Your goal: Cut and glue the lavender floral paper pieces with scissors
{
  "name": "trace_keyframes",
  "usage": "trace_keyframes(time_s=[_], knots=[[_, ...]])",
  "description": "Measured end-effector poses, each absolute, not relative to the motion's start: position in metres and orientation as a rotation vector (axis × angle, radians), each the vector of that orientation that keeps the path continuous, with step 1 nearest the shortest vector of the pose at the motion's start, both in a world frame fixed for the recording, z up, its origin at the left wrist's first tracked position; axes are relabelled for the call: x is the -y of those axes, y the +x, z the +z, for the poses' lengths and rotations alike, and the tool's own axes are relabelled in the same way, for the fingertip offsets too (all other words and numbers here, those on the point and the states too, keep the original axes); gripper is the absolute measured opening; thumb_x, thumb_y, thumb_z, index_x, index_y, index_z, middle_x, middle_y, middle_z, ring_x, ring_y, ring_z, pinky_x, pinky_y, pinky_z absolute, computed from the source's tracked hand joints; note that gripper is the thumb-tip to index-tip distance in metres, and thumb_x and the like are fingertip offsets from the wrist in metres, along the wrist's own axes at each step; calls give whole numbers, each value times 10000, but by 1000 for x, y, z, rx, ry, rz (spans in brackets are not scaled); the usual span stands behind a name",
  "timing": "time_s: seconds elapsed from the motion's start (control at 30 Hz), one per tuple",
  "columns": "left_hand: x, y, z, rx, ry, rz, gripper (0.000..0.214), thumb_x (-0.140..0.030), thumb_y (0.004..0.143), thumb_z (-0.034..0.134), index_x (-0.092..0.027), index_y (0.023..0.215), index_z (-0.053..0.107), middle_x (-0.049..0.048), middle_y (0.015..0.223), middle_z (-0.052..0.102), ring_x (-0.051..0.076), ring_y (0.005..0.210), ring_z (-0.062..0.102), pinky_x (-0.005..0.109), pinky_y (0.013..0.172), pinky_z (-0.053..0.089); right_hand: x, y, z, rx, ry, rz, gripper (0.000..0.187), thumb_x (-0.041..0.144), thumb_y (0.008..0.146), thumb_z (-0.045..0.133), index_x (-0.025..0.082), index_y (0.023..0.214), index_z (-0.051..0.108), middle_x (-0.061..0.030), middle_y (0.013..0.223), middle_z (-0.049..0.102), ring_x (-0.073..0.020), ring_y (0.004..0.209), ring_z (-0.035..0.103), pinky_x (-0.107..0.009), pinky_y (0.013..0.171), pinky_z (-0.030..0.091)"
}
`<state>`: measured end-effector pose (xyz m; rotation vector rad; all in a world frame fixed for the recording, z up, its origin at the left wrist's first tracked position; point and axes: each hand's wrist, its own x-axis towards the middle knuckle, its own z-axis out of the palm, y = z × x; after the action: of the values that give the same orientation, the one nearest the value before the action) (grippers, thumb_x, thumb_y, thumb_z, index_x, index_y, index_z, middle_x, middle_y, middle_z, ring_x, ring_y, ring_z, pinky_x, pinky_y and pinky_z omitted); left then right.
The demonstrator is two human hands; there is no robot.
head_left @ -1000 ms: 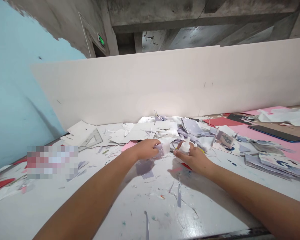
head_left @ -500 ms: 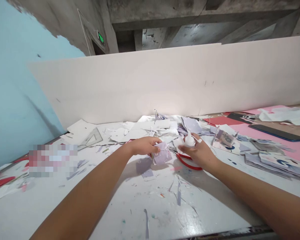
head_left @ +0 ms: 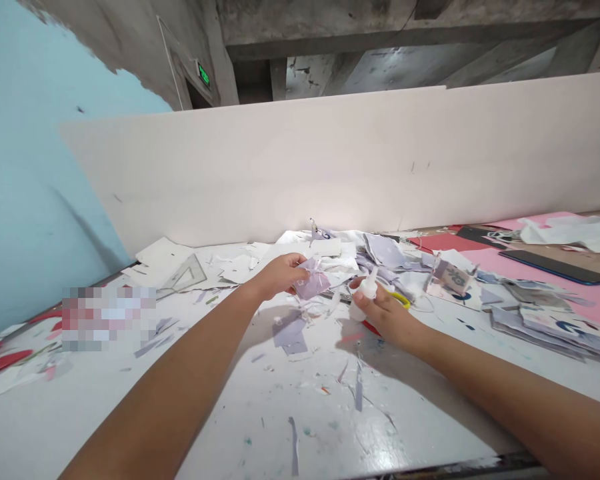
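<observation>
**Left hand (head_left: 279,277) pinches paper, right hand (head_left: 386,315) grips a bottle**

The left hand's fingers close on a pale purple paper scrap (head_left: 312,284), which sits just beyond the hand, above a white paint-spattered table (head_left: 240,413). Just to its right, the right hand wraps around a white plastic squeeze bottle (head_left: 367,291), nozzle tilted up. A yellow loop handle (head_left: 401,299) lies just beyond the right hand's fingers. Heaped paper scraps (head_left: 280,265) lie behind both hands.
</observation>
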<state>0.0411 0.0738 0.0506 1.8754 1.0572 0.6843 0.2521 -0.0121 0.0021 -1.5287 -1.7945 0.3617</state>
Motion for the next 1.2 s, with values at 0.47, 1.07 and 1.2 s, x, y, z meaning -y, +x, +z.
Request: trace_keyframes(time_s=[0.47,1.07,1.2], knots=[[-72,47,56,-996,1600,885,215,-320,678,551,-198,836,472,36,829,550,162,711,556,339,587,496,8,250,-2,2072,-1687,347,456,621,645,523,183,772,495,-73,828,520,-242,811,502,-334,651,415],[-35,71,79,-747,1556,1063,332,-208,745,544,-195,1027,369,63,1015,561,154,894,598,357,825,480,16,255,46,1769,-1454,262,836,598,767,403,201,1403,32,-144,1369,321,-293,1241,303,-436,926,351],[-28,69,84,-672,1569,924,336,-192,737,550,-191,1027,380,44,922,581,125,798,608,354,805,485,6,237,66,1876,-1329,265,818,536,751,485,210,1393,97,-128,1115,540,-245,901,554,-327,679,452]])
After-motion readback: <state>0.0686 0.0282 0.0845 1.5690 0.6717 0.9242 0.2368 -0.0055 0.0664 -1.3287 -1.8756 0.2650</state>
